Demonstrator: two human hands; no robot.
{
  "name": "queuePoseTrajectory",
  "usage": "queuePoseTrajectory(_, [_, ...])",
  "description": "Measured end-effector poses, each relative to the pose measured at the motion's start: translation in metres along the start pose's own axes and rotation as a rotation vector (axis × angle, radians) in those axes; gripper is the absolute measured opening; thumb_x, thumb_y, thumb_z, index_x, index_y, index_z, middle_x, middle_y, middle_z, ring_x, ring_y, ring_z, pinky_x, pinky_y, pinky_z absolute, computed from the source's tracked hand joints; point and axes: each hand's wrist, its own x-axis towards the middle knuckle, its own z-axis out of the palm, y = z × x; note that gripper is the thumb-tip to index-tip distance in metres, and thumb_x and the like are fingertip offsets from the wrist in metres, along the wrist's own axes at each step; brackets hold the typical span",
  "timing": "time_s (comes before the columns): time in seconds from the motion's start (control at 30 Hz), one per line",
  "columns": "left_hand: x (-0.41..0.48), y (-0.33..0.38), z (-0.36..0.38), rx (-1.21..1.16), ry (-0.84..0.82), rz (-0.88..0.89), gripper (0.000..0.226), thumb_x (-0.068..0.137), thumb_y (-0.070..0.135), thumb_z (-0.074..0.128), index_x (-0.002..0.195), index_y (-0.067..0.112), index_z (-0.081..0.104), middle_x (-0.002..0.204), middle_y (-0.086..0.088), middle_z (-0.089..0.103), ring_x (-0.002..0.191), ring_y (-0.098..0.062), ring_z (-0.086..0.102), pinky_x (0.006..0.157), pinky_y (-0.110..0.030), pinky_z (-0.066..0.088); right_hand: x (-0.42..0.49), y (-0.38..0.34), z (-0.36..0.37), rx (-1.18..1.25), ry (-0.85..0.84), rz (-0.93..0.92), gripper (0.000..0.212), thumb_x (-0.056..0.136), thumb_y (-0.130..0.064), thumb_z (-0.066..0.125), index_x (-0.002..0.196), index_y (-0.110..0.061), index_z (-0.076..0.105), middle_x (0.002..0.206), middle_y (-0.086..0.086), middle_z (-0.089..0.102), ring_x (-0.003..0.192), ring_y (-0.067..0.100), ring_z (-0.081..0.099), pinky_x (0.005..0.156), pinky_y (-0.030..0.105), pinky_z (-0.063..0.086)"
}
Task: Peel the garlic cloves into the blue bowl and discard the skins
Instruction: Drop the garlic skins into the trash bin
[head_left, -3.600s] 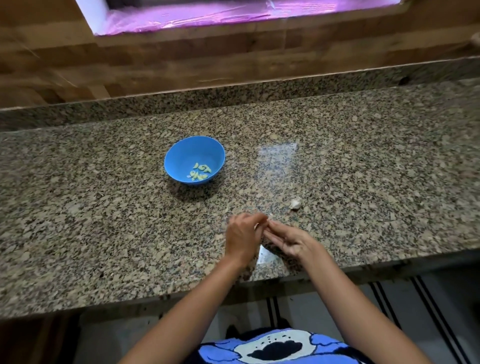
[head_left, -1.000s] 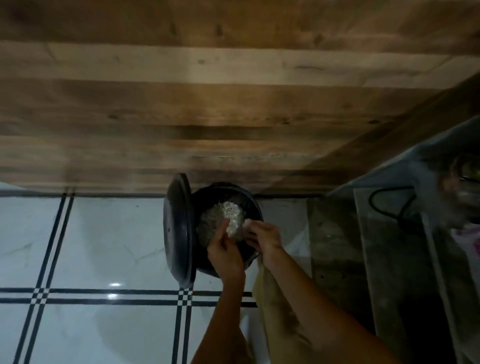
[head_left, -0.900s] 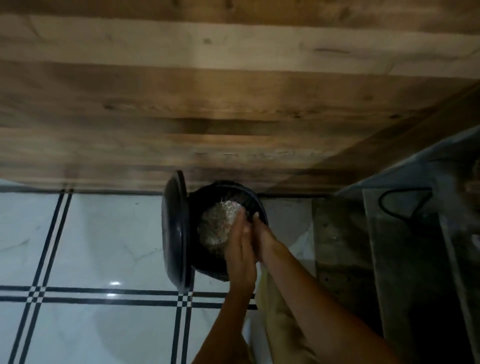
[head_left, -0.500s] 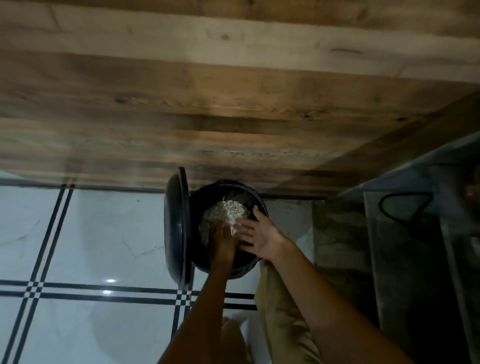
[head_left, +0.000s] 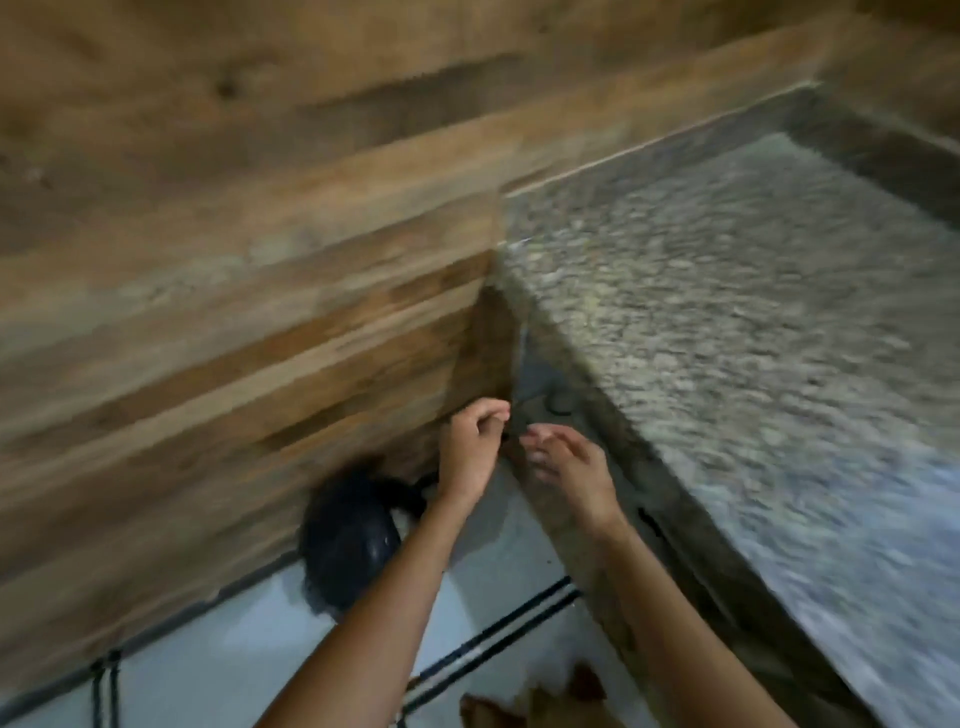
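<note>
Frame heavily motion-blurred. Nearest, at bottom edge: noted a brown blurred shape (head_left: 524, 709), not identifiable. Around it, recorded pale tiled floor (head_left: 218, 670) crossed by paired black lines (head_left: 498, 629). Logged two bare forearms rising from the lower edge toward the middle. Found the black bin (head_left: 343, 540) standing on the floor against the wood wall, just below and left of the left wrist; seen as a dark rounded mass only, lid position and contents unreadable. Above it, left hand (head_left: 470, 449): fingers curled in, thumb tip meeting forefinger; cannot tell whether anything is pinched there. Just beside it, apart by a narrow gap, right hand (head_left: 571, 470): fingers loosely extended and spread, palm down, holding nothing visible. Behind the hands, in the shadow under the counter's edge, marked a small dark round object (head_left: 558, 402), too blurred to name. Farther right, logged the speckled granite counter (head_left: 753, 322) running away along a diagonal. Farthest, left and top: horizontal wood-plank wall (head_left: 234, 249) meeting the counter's end.
</note>
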Motion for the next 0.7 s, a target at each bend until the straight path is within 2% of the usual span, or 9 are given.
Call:
queuePoseTrajectory(0.1, [-0.023, 0.075, 0.079, 0.017, -0.240, 0.125, 0.020, 0.090, -0.001, 0.052, 0.095, 0.006, 0.069, 0.085, 0.004, 0.066, 0.079, -0.007, 0.063, 0.073, -0.011, 0.045, -0.045, -0.028, -0.104, 0.064, 0.293, -0.147, 0.016, 0.095, -0.011, 0.048, 0.095, -0.013, 0.063, 0.085, 0.000, 0.068, 0.080, 0.008, 0.063, 0.071, 0.017, 0.047])
queuePoseTrajectory(0.2, [-0.081, 0.125, 0.175, 0.049, -0.490, 0.272, 0.018, 0.089, 0.001, 0.055, 0.095, 0.008, 0.071, 0.088, -0.001, 0.069, 0.080, -0.012, 0.064, 0.073, -0.022, 0.047, -0.107, -0.022, -0.205, 0.110, 0.562, -0.182, 0.017, 0.095, -0.006, 0.046, 0.102, -0.006, 0.061, 0.080, -0.001, 0.064, 0.075, 0.005, 0.060, 0.064, 0.013, 0.045])
queuePoseTrajectory(0.27, [-0.142, 0.150, 0.241, 0.079, -0.667, 0.349, 0.018, 0.088, 0.000, 0.056, 0.098, 0.005, 0.071, 0.091, -0.003, 0.069, 0.081, -0.011, 0.062, 0.071, -0.014, 0.046, -0.156, -0.002, -0.269, 0.127, 0.675, -0.163, 0.015, 0.095, -0.008, 0.048, 0.097, -0.008, 0.063, 0.080, -0.001, 0.064, 0.074, 0.007, 0.059, 0.064, 0.014, 0.044])
queuePoseTrajectory(0.33, [-0.205, 0.166, 0.300, 0.084, -0.848, 0.385, 0.020, 0.086, -0.006, 0.056, 0.101, -0.002, 0.069, 0.095, -0.013, 0.070, 0.074, -0.002, 0.060, 0.067, -0.007, 0.043, -0.204, 0.022, -0.327, 0.110, 0.807, -0.143, 0.019, 0.092, -0.009, 0.053, 0.080, -0.020, 0.063, 0.078, -0.002, 0.065, 0.073, 0.010, 0.059, 0.068, 0.022, 0.046])
queuePoseTrajectory(0.4, [-0.270, 0.174, 0.348, 0.103, -0.984, 0.390, 0.020, 0.085, -0.006, 0.059, 0.103, -0.003, 0.068, 0.100, -0.020, 0.070, 0.069, 0.004, 0.060, 0.070, -0.012, 0.048, -0.256, 0.050, -0.378, 0.056, 0.966, -0.108, 0.024, 0.089, -0.008, 0.056, 0.072, -0.025, 0.062, 0.077, 0.001, 0.067, 0.077, 0.019, 0.062, 0.075, 0.036, 0.049])
queuePoseTrajectory(0.47, [-0.328, 0.179, 0.384, 0.187, -1.001, 0.454, 0.019, 0.085, 0.003, 0.063, 0.103, 0.002, 0.071, 0.100, -0.016, 0.071, 0.080, -0.010, 0.064, 0.080, -0.026, 0.052, -0.309, 0.074, -0.420, 0.015, 1.135, -0.077, 0.020, 0.088, -0.010, 0.057, 0.079, -0.026, 0.064, 0.086, 0.008, 0.070, 0.085, 0.025, 0.064, 0.081, 0.040, 0.050])
queuePoseTrajectory(0.57, [-0.369, 0.180, 0.422, 0.367, -0.869, 0.666, 0.021, 0.086, 0.014, 0.064, 0.106, 0.012, 0.071, 0.103, -0.011, 0.066, 0.098, -0.023, 0.060, 0.086, -0.032, 0.046, -0.371, 0.100, -0.466, 0.010, 1.308, -0.040, 0.015, 0.091, -0.012, 0.054, 0.096, -0.014, 0.068, 0.094, 0.005, 0.069, 0.085, 0.017, 0.063, 0.067, 0.023, 0.046])
queuePoseTrajectory(0.63, [-0.371, 0.178, 0.435, 0.413, -0.776, 0.622, 0.023, 0.085, 0.013, 0.063, 0.106, 0.017, 0.071, 0.104, -0.008, 0.064, 0.100, -0.024, 0.059, 0.083, -0.031, 0.046, -0.399, 0.113, -0.485, 0.006, 1.375, -0.009, 0.018, 0.093, -0.012, 0.053, 0.104, -0.011, 0.067, 0.095, 0.002, 0.066, 0.085, 0.014, 0.060, 0.062, 0.016, 0.041])
queuePoseTrajectory(0.7, [-0.370, 0.175, 0.436, 0.417, -0.779, 0.530, 0.022, 0.086, 0.016, 0.065, 0.106, 0.017, 0.072, 0.108, -0.006, 0.067, 0.101, -0.022, 0.061, 0.082, -0.026, 0.045, -0.416, 0.125, -0.496, -0.029, 1.401, 0.034, 0.020, 0.093, -0.012, 0.052, 0.109, -0.011, 0.065, 0.097, 0.001, 0.064, 0.082, 0.011, 0.057, 0.059, 0.012, 0.037])
